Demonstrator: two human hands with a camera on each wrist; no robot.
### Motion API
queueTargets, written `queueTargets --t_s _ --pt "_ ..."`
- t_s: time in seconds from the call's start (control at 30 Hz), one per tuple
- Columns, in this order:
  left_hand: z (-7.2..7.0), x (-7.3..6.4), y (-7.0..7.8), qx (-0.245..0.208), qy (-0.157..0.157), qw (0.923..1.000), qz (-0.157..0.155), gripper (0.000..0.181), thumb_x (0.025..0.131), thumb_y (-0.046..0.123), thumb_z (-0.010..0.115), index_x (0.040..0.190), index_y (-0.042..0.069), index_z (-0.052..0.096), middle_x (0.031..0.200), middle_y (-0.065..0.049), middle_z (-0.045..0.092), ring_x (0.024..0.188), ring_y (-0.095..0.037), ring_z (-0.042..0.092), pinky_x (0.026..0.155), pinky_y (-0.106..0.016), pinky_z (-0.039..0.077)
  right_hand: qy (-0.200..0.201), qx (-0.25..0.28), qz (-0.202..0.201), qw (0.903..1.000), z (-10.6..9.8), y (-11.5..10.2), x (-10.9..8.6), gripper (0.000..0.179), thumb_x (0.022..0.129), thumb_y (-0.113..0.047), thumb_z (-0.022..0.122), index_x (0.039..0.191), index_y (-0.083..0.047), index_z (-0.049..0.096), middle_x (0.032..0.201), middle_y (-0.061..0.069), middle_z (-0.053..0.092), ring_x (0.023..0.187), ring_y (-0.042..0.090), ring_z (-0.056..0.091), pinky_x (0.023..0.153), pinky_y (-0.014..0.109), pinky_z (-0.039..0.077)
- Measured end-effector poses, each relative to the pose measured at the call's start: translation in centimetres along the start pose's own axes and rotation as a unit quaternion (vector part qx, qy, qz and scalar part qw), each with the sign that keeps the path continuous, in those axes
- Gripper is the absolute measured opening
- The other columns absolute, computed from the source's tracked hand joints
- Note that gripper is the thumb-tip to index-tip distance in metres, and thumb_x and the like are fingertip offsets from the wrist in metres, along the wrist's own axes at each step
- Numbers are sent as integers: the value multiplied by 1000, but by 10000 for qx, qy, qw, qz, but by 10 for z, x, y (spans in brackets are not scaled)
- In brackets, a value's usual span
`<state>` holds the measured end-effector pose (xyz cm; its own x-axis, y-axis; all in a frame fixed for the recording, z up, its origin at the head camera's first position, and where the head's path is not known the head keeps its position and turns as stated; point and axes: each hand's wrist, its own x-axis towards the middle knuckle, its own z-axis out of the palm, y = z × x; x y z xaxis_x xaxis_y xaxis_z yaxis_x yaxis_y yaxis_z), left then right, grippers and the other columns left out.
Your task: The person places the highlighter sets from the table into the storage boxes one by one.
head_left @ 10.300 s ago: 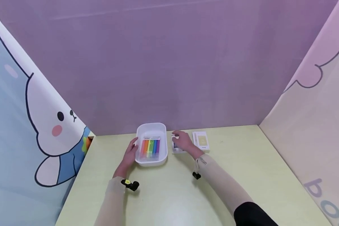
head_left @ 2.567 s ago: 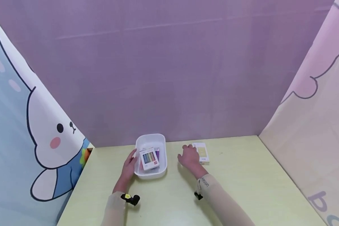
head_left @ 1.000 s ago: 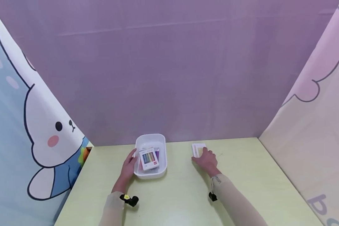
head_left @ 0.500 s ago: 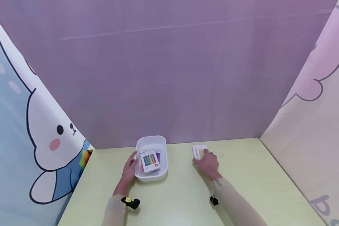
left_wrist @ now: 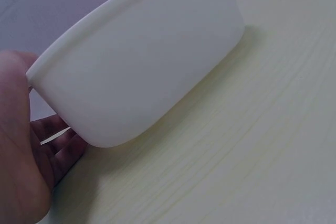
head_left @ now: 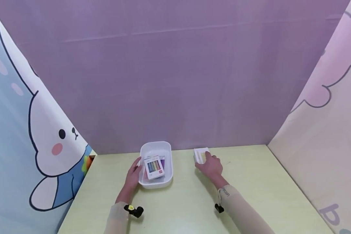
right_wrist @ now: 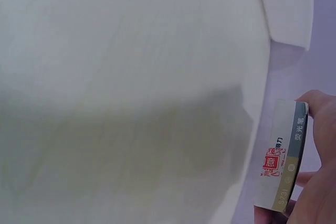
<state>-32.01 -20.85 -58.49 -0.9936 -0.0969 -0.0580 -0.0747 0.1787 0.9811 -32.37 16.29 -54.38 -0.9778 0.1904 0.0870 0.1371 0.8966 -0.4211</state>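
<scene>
My left hand grips the left rim of a white plastic bin, thumb at the rim and fingers against its outer side in the left wrist view. Inside the bin lies a white box with a window showing coloured sticks. Under it, mostly hidden, is a clear pack of coloured pens. To the right, my right hand holds a white highlighter box between thumb and fingers. The right wrist view shows that highlighter box from its printed edge, with a red stamp.
The pale wood table ends at a purple backdrop. A rabbit-printed panel stands at the left and a pink and cream panel at the right.
The windowed box, formerly under my right hand on the table, now lies in the bin. My right hand has since taken hold of the highlighter box, which has shifted slightly left.
</scene>
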Motion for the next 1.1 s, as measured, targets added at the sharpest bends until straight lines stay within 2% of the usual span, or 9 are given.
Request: queueTargets --t_s 0.23,0.43,0.57,0.7,0.83,0.97,1.1 --pt "-2 7 3 47 17 10000 84 47 103 28 45 150 29 38 144 -17 44 124 -33 44 103 -50 33 248 -62 -180 9995 -12 -24 2 83 73 -61 67 138 -13 49 95 14 57 84 30 53 53 40 44" --pt "-1 6 -1 58 128 9999 -12 47 104 27 45 150 27 39 139 -19 47 119 -34 47 99 -47 37 102 -176 -307 9993 -24 -43 1 80 72 -62 66 135 -15 51 98 14 58 86 30 54 53 41 44" --pt "-4 3 -3 -2 70 10000 -56 47 104 29 43 150 28 37 142 -18 44 121 -33 45 101 -47 35 154 -206 -403 9989 -33 -57 -4 78 72 -60 67 133 -15 54 101 14 60 89 31 55 56 43 45" --pt "-8 2 -4 -24 27 10000 -4 47 104 31 43 151 29 35 143 -18 44 122 -34 45 102 -49 34 162 -224 -492 9984 -40 -73 -8 75 71 -60 67 130 -14 56 96 11 61 88 30 55 57 42 44" --pt "-10 2 -2 -115 115 9999 35 47 104 29 43 150 28 37 142 -18 44 121 -35 45 101 -49 34 128 -224 -774 9967 -46 -89 -7 74 70 -59 68 127 -13 57 92 9 61 87 28 55 58 41 44" --pt "-7 3 -1 -150 130 9998 -40 46 104 28 44 149 29 38 143 -16 44 120 -32 45 101 -48 35 62 -303 -934 9951 -50 -102 -9 72 70 -60 68 124 -13 58 89 7 60 85 27 55 58 39 44" --pt "-3 6 -1 -183 109 9998 28 45 104 25 44 149 29 40 138 -17 48 117 -31 48 96 -43 39 95 -291 -1010 9944 -53 -112 -10 71 70 -59 68 124 -14 58 92 8 61 84 27 56 60 40 45"
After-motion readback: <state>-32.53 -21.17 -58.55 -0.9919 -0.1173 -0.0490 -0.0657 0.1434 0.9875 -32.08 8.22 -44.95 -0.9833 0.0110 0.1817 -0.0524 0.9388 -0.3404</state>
